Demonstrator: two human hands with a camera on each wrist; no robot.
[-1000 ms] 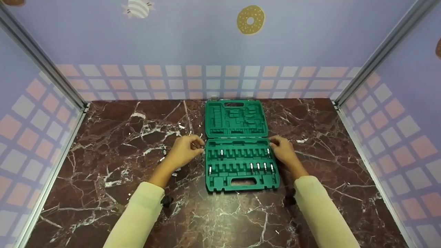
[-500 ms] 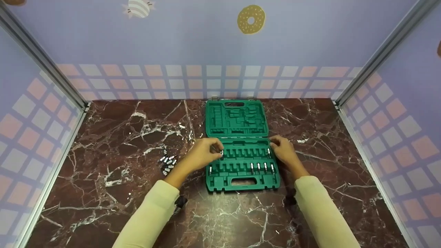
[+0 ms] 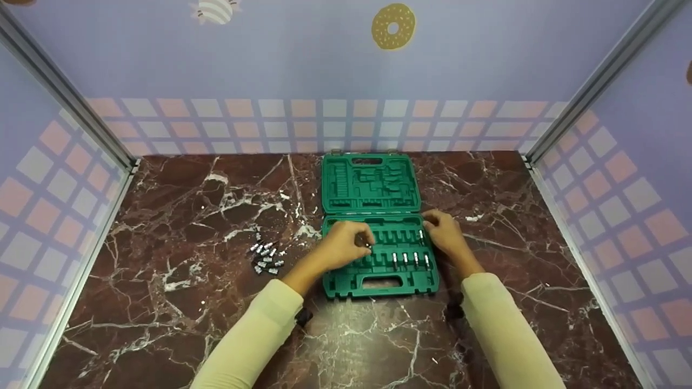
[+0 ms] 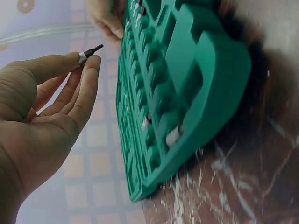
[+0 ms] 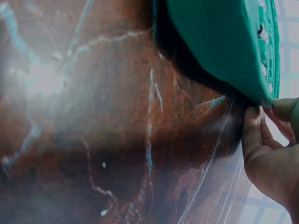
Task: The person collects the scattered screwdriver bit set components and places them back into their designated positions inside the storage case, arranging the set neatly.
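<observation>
My left hand (image 3: 341,247) is above the left-middle of the open green tool case (image 3: 346,290). Between thumb and fingertips it pinches a bit socket (image 4: 85,55) with a silvery base, its dark tip pointing away from the palm. The piece is clear of the case in the left wrist view. At the case's right edge my right hand (image 3: 447,237) grips the rim, thumb above and fingers against the underside in the right wrist view. Several bit sockets (image 3: 405,260) sit in slots at the right. Two more near the left end show in the left wrist view, but my left hand covers them from above.
A loose pile of bit sockets (image 3: 265,258) lies on the marbled tabletop (image 3: 162,319), left of the case. The case's lid (image 3: 373,186) is folded back toward the rear wall (image 3: 303,65). Side walls flank the table.
My left hand has moved rightward from beside the case to over its middle, carrying the bit socket. That uncovered the loose pile. My right hand has stayed at the case's edge.
</observation>
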